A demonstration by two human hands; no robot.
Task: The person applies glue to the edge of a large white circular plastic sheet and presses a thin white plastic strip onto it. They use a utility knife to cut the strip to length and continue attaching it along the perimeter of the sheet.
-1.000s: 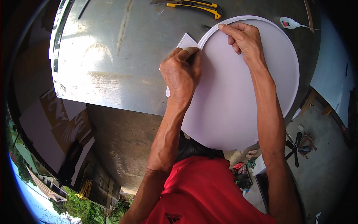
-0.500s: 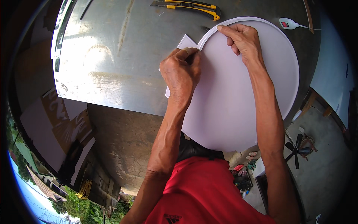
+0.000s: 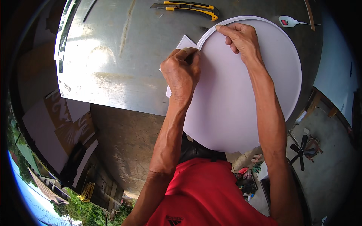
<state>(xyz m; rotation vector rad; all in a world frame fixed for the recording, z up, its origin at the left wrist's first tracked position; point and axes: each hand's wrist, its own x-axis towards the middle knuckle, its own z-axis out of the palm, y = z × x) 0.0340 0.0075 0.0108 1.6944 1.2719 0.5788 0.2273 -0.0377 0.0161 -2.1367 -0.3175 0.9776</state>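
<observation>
A large white round panel lies on the metal table and juts out over its near edge toward my body. Along its rim stands a thin white strip. My left hand is closed at the panel's left side, its thumb and forefinger pinching the strip. Farther along the curve, my right hand grips the strip between thumb and bent forefinger, its other fingers curled over the panel. Partly under my left hand is a flat white board piece with a pointed corner.
A yellow and black utility knife lies beyond the panel, blade out. To the far right rests a small white glue bottle with a thin nozzle. The table's near edge runs left of my arm. A black fan is on the floor at right.
The view has shifted very slightly. Both hands keep their grip at nearly the same places on the strip.
</observation>
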